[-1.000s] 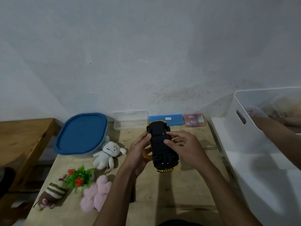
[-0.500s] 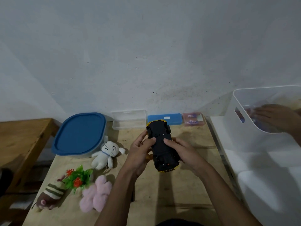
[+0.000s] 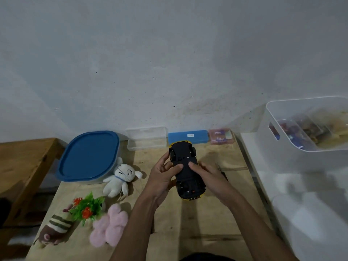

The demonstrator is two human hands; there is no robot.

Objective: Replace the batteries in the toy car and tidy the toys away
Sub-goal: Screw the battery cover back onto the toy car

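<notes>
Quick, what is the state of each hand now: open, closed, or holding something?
Left hand: holding the car, which is upside down, thumb on its underside.
Right hand: holding the same car from the other side.

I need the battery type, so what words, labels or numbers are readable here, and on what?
None can be read.
On the blue case, a white label: too small to read.
On the pink packet, purple print: blurred.
On the toy car underside: no legible marking.
</notes>
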